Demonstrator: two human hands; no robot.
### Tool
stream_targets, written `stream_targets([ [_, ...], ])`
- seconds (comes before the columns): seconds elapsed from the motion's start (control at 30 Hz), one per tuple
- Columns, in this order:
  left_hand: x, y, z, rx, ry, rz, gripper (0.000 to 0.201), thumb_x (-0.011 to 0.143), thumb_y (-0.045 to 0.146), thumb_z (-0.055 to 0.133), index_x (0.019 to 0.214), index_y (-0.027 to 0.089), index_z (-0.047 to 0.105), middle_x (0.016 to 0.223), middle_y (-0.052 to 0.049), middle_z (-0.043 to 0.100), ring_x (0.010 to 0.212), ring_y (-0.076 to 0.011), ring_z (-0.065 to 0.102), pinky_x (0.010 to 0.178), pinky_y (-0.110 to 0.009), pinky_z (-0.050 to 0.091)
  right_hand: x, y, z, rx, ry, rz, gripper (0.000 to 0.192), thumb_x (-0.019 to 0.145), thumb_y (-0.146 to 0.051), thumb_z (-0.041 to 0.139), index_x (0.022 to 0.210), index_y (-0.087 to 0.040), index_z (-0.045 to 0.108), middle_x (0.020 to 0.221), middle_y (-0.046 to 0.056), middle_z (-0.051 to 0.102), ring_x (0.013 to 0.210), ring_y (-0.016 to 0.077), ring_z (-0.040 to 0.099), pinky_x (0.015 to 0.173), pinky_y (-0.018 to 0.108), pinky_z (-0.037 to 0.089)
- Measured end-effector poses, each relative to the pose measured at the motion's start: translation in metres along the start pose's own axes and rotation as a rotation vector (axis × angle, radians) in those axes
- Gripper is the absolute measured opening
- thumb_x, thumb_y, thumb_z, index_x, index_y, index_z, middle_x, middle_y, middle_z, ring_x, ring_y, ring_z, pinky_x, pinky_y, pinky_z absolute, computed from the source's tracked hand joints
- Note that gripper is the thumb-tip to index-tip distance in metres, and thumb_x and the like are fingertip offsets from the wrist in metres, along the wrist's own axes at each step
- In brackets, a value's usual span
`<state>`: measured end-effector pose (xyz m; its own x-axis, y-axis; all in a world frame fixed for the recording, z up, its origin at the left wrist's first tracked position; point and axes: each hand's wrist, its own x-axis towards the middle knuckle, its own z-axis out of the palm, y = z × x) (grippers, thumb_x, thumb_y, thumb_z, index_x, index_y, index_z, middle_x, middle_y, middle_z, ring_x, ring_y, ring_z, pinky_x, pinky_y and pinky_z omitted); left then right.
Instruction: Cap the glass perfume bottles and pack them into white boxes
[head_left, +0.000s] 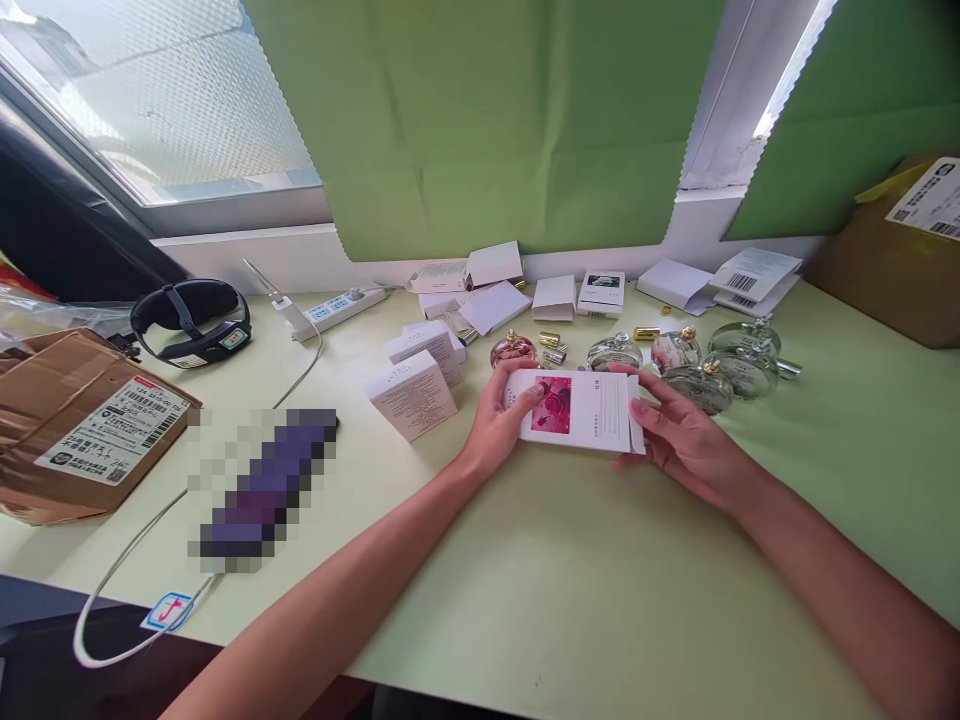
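Observation:
Between my two hands is a white carton (581, 415) with a picture of pink-red roses, held over the front part of the table. My left hand (501, 415) grips its left end, thumb on the printed face. At the carton's right end, my right hand (679, 430) has its thumb and fingers on the end flap. Just behind the carton lie round glass perfume bottles: a reddish one (514, 350), a clear one (613, 352), a flowered one (676, 348) and several clear ones (742, 372) to the right. Gold and silver caps (550, 341) lie among them.
White cartons (415, 400) stand left of my hands, with more boxes (495, 305) along the back. A pixelated phone (270, 485) with a white cable, a power strip (337, 308), a black headset (191, 325) and a brown parcel (82, 420) occupy the left. Another parcel (892, 260) sits back right.

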<state>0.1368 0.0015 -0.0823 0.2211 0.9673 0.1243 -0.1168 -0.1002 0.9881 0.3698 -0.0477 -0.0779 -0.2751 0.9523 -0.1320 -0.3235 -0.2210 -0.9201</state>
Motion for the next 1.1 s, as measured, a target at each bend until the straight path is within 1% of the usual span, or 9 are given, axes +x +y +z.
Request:
stream_targets([
  [0.07,0.0006,0.0014,0.0013,-0.032,0.008,-0.028,0.034,0.083,0.042,0.072,0.109,0.025,0.058,0.099,0.000,0.066,0.083,-0.0191,0.067,0.068,-0.029,0.056,0.0002,0.0003,0.0000,-0.008,-0.011,-0.016,0.057,0.092,-0.038,0.068,0.145,-0.044,0.048,0.136,0.003,0.064,0.105,0.0245,0.069,0.071,0.040,0.068],
  [0.17,0.0023,0.0020,0.0016,-0.089,0.020,-0.064,0.035,0.080,0.041,0.074,0.106,0.024,0.056,0.093,0.000,0.066,0.078,-0.0181,0.067,0.064,-0.027,0.056,0.0006,0.0006,0.0003,-0.016,-0.011,-0.027,0.054,0.093,-0.038,0.066,0.143,-0.044,0.049,0.130,0.003,0.067,0.097,0.0230,0.070,0.070,0.042,0.068],
  [0.33,0.0031,0.0005,0.0008,-0.086,0.018,-0.067,0.036,0.080,0.041,0.074,0.105,0.025,0.056,0.093,0.001,0.065,0.076,-0.0175,0.067,0.062,-0.027,0.055,0.0004,0.0001,0.0030,-0.020,0.001,-0.037,0.052,0.092,-0.037,0.067,0.141,-0.042,0.050,0.125,0.003,0.067,0.090,0.0201,0.068,0.068,0.042,0.068],
  [0.47,0.0029,0.0004,0.0012,-0.093,0.017,-0.054,0.034,0.079,0.040,0.074,0.103,0.024,0.056,0.092,0.001,0.065,0.077,-0.0170,0.066,0.065,-0.027,0.055,0.0006,-0.0001,0.0042,-0.018,-0.004,-0.045,0.048,0.093,-0.036,0.067,0.138,-0.043,0.052,0.123,0.002,0.066,0.089,0.0193,0.066,0.065,0.040,0.068],
  [0.6,0.0033,0.0005,0.0009,-0.105,0.013,-0.055,0.035,0.078,0.040,0.075,0.102,0.023,0.055,0.092,0.001,0.065,0.079,-0.0178,0.067,0.065,-0.027,0.055,0.0012,0.0009,0.0026,-0.019,-0.013,-0.051,0.048,0.093,-0.036,0.066,0.139,-0.044,0.052,0.120,0.001,0.066,0.085,0.0170,0.064,0.064,0.039,0.068],
  [0.73,0.0030,-0.0003,0.0002,-0.109,0.002,-0.066,0.036,0.079,0.040,0.075,0.103,0.024,0.055,0.091,0.001,0.066,0.078,-0.0180,0.068,0.063,-0.026,0.055,0.0009,0.0023,0.0012,-0.018,-0.057,-0.051,0.048,0.094,-0.036,0.065,0.140,-0.045,0.050,0.123,0.001,0.064,0.085,0.0167,0.064,0.065,0.040,0.068],
  [0.9,0.0024,-0.0004,0.0005,-0.120,0.005,-0.055,0.034,0.079,0.039,0.074,0.103,0.024,0.055,0.090,0.001,0.066,0.077,-0.0173,0.067,0.064,-0.026,0.054,0.0005,0.0040,0.0014,-0.007,-0.081,-0.053,0.048,0.096,-0.039,0.062,0.141,-0.047,0.049,0.127,0.000,0.062,0.087,0.0165,0.064,0.066,0.036,0.065],
  [1.0,0.0024,0.0003,0.0004,-0.121,-0.006,-0.068,0.035,0.079,0.040,0.074,0.103,0.024,0.054,0.088,0.002,0.066,0.076,-0.0174,0.067,0.062,-0.026,0.054,0.0006,0.0056,0.0000,0.007,-0.097,-0.039,0.050,0.096,-0.039,0.061,0.143,-0.048,0.047,0.129,0.000,0.062,0.087,0.0162,0.064,0.067,0.035,0.064],
  [1.1,0.0020,0.0011,0.0000,-0.122,-0.032,-0.088,0.036,0.079,0.039,0.074,0.105,0.025,0.054,0.088,0.002,0.067,0.075,-0.0173,0.068,0.063,-0.026,0.054,0.0002,0.0078,-0.0021,0.031,-0.143,-0.013,0.053,0.096,-0.040,0.061,0.146,-0.048,0.044,0.132,0.001,0.062,0.087,0.0157,0.064,0.069,0.034,0.063],
])
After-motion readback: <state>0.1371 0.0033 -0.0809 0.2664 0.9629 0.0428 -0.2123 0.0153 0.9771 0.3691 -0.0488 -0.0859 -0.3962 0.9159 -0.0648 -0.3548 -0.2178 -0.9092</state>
